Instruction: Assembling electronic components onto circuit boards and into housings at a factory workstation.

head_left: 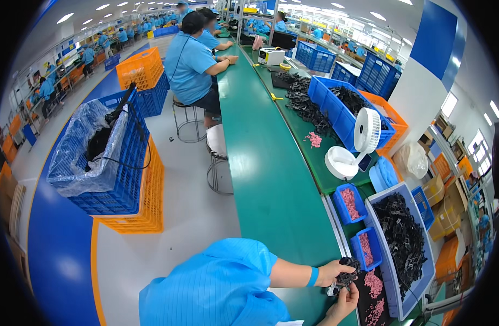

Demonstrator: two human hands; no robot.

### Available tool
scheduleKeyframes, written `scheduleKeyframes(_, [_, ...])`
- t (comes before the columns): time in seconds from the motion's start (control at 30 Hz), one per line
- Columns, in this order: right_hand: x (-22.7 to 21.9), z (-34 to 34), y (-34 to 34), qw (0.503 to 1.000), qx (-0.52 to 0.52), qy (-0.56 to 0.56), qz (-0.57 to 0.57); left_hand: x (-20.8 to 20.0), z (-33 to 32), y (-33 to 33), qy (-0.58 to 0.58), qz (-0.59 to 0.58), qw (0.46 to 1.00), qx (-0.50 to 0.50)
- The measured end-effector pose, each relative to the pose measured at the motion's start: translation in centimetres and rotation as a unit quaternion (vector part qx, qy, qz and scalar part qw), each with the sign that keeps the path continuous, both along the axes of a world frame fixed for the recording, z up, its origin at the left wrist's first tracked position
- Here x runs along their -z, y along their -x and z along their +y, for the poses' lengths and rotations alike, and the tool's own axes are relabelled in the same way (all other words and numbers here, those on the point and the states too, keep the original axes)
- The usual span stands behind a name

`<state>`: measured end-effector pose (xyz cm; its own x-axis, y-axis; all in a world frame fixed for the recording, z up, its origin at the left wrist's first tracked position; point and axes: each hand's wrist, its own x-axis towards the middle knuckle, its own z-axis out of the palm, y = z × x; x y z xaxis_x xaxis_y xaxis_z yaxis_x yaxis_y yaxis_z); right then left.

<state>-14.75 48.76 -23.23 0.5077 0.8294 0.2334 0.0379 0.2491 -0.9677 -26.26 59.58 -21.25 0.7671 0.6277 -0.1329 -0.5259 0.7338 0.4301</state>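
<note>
Over the right edge of the green bench, my left hand (pixel 334 271), with a blue band at the wrist, is closed round a clump of small black parts (pixel 347 276). Just below it, my right hand (pixel 344 304) has thumb and fingers pinched at the underside of the same clump, where a small pale or clear bit shows. Exactly what the right fingertips grip is too small to make out. Loose pink pieces (pixel 374 283) lie on a dark mat right beside my hands. Two small blue bins, a farther one (pixel 360 202) and a nearer one (pixel 377 239), hold more pink pieces.
A long grey-blue crate (pixel 423 271) of black parts stands right of the bins. Beyond are a white fan (pixel 342 162), a heap of black parts (pixel 304 100) and a blue crate (pixel 328 103). Stacked crates (pixel 131 190) stand left; co-workers (pixel 187 65) sit along the green bench (pixel 266 163).
</note>
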Motion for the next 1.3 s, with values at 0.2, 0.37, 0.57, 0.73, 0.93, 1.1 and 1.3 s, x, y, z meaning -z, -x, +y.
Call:
scheduleKeyframes(0.2, [0.0, -1.5, -1.3, 0.998, 0.027, 0.000, 0.062, 0.7, 0.5, -1.4, 0.048, -0.030, 0.998, 0.006])
scheduleKeyframes(0.37, [-1.4, 0.4, -0.3, 0.980, 0.095, -0.058, 0.162, 1.3, 1.9, -0.5, -0.138, -0.011, 0.990, -0.014])
scheduleKeyframes(0.57, [-1.4, 0.2, -1.1, 0.959, 0.097, -0.116, 0.238, -0.7, 1.1, -0.2, -0.039, 0.023, 0.999, 0.030])
scheduleKeyframes(0.73, [-1.5, -0.2, -0.5, 0.965, 0.091, -0.123, 0.215, -0.4, 0.2, -0.7, -0.062, 0.047, 0.996, 0.051])
scheduleKeyframes(0.93, [-1.7, -0.2, -0.1, 0.970, 0.081, -0.129, 0.192, 0.0, 0.6, -0.4, -0.092, 0.064, 0.991, 0.070])
scheduleKeyframes(1.1, [-2.5, 0.0, -0.2, 0.957, 0.087, -0.141, 0.240, -0.6, 0.2, -0.2, -0.066, 0.044, 0.994, 0.072])
scheduleKeyframes(1.3, [-2.5, 0.2, 0.1, 0.950, 0.122, -0.116, 0.263, 0.3, 0.2, -0.7, -0.045, 0.009, 0.997, 0.059])
